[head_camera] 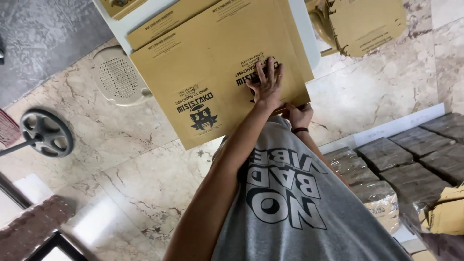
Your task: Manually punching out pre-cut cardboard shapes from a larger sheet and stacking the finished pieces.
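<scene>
On white tabletop: flat cardboard sheet overhanging the near edge. Left hand pressing flat on it, fingers spread, released. Right hand pinching sheet's near edge; fingertips hidden underneath.

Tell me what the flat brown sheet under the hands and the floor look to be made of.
Brown sheet: cardboard, matte tan with black print and fold lines, likely an unfolded box. The left hand lies flat on it; the right hand grips its near edge. Floor: polished stone-like tiles, cream with brown veins and a glossy sheen, probably marble.
</scene>
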